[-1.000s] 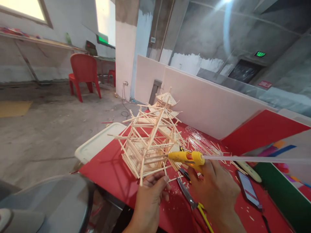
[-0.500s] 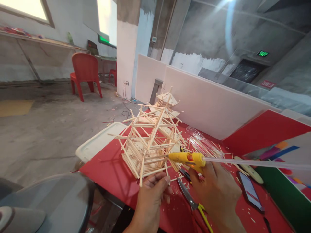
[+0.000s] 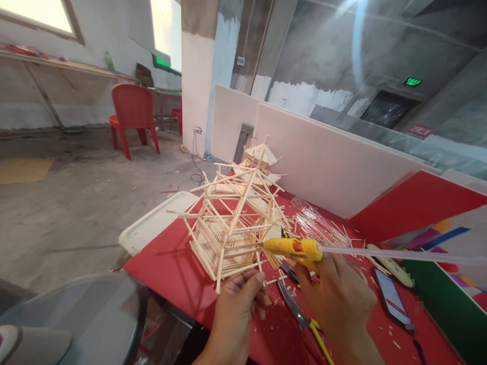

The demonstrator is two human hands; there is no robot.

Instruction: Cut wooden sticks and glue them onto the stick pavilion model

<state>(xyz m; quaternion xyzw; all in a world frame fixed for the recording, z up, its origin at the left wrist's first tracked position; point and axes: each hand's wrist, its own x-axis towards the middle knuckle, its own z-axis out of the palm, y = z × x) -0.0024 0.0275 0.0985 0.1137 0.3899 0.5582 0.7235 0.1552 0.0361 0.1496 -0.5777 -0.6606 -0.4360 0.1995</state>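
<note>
A pavilion-like model of thin wooden sticks (image 3: 233, 234) stands on the red tabletop (image 3: 163, 253). My left hand (image 3: 240, 300) is closed at its near lower corner, pinching a wooden stick (image 3: 259, 263) between thumb and fingers. In my right hand (image 3: 338, 304) is a yellow hot glue gun (image 3: 292, 248), its nozzle touching or very close to the model's right side near that stick. A long clear glue stick (image 3: 380, 252) runs out of the gun's back to the right. Fingers of the right hand are partly hidden behind the gun.
Scissors (image 3: 294, 306) lie beneath my right hand. Loose sticks in a plastic bag (image 3: 319, 223) are behind it, and a phone (image 3: 392, 299) lies to the right. Another stick model (image 3: 262, 156) stands farther back. A grey stool (image 3: 95, 314) is at the left.
Almost nothing differs. The view has shifted very slightly, and both hands keep their hold with the glue gun's nozzle at the same part of the model.
</note>
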